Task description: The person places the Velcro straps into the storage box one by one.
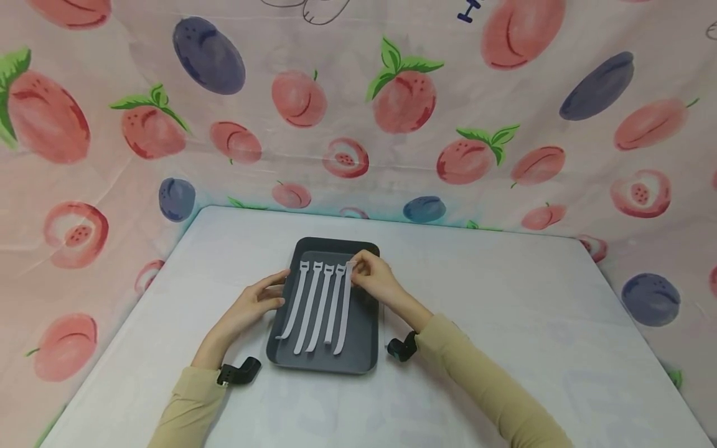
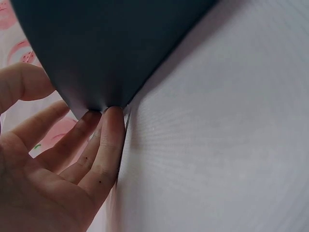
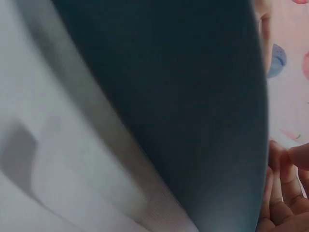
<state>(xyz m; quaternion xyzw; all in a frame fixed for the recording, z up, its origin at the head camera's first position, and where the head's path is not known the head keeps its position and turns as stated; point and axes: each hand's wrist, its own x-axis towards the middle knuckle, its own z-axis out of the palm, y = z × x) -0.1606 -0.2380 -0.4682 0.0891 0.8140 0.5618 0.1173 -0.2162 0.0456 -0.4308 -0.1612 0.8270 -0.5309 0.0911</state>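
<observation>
Several white cable straps [image 1: 322,305] with slotted heads lie side by side lengthwise in a dark grey tray [image 1: 358,367]. My right hand [image 1: 376,277] reaches over the tray's far right corner and pinches the rightmost cable strap [image 1: 344,317] at its head end. My left hand [image 1: 249,311] is at the tray's left side with its fingers extended. In the left wrist view, fingertips [image 2: 113,116] touch the low edge of the tray's outer wall [image 2: 101,63]. The tray wall [image 3: 193,106] fills much of the right wrist view and hides the straps there.
The tray stands on a white-covered table [image 1: 504,323]. Behind and beside the table hangs a pink curtain [image 1: 392,162] printed with fruit. A black wrist camera [image 1: 239,372] is strapped to the left wrist, another black camera [image 1: 402,347] to the right.
</observation>
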